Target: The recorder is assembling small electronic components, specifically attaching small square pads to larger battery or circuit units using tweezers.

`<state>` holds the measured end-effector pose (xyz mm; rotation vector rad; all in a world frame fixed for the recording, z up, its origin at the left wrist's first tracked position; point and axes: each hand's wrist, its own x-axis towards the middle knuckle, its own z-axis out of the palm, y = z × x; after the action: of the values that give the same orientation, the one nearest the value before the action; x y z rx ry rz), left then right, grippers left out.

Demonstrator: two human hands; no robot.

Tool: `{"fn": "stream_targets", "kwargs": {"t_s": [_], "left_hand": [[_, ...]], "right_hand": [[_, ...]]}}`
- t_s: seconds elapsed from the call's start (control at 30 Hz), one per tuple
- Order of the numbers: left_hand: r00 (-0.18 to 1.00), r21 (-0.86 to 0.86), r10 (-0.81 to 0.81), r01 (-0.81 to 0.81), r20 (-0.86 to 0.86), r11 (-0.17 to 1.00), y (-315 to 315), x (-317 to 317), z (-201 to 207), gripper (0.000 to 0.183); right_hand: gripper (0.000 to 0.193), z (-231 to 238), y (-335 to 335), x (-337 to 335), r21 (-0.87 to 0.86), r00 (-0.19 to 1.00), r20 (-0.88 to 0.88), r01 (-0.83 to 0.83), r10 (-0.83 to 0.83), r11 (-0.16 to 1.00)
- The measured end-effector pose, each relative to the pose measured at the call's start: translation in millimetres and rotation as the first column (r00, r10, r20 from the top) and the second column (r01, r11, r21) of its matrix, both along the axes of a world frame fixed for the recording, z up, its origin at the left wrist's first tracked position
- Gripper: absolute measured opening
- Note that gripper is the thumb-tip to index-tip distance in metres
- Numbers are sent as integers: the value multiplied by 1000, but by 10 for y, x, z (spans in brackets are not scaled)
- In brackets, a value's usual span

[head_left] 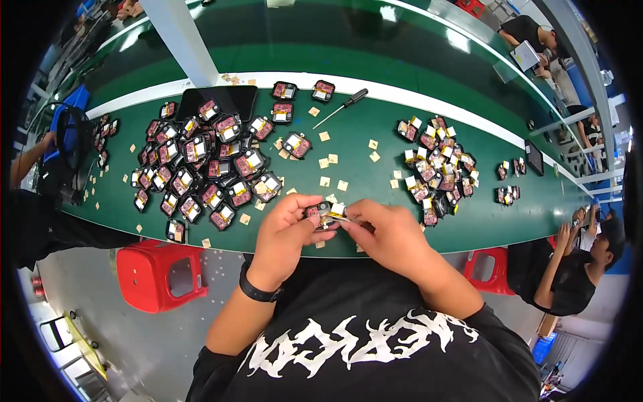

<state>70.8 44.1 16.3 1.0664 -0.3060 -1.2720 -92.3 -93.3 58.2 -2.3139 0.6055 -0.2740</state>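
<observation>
Above the table's near edge, my left hand (285, 231) is closed around a small electronic device (317, 210) with a black housing and a red circuit board. On its right side shows a silver-white block with yellow tape (337, 209). My right hand (387, 231) meets it there, thumb and forefinger pinched together at the device's edge. What lies between those fingertips is too small to make out. Left of my hands spreads a big pile of similar devices (195, 149). In another pile (439, 167) to the right, many devices have white blocks with yellow tape sticking up.
A screwdriver (343, 107) lies near the back rail, right of a black tray (246, 100) partly under the left pile. Small beige squares (325, 181) dot the green table (362, 127). Red stools (137, 278) stand below its near edge. Other people (569, 268) sit to either side.
</observation>
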Motion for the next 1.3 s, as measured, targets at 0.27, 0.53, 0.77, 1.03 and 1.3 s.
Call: {"fn": "stream_targets", "kwargs": {"t_s": [0.27,0.53,0.77,1.03,1.3], "left_hand": [[1000,-32,-2,2,2,999,7,4,-26,26],[987,15,-9,7,161,1000,-7,-104,-15,26],[982,19,-119,117,148,993,-7,-22,7,28],[985,20,-147,146,90,989,-21,-2,16,28],[961,-29,-140,152,240,988,10,-54,-59,29]], "right_hand": [[20,-123,-81,5,249,994,95,23,-48,968],[19,52,24,5,-420,992,-1,-115,127,900],[23,88,1,4,-365,985,-48,-169,163,915],[23,78,-42,-33,-248,980,6,-192,199,950],[18,217,13,-90,-371,960,-217,-248,176,895]]}}
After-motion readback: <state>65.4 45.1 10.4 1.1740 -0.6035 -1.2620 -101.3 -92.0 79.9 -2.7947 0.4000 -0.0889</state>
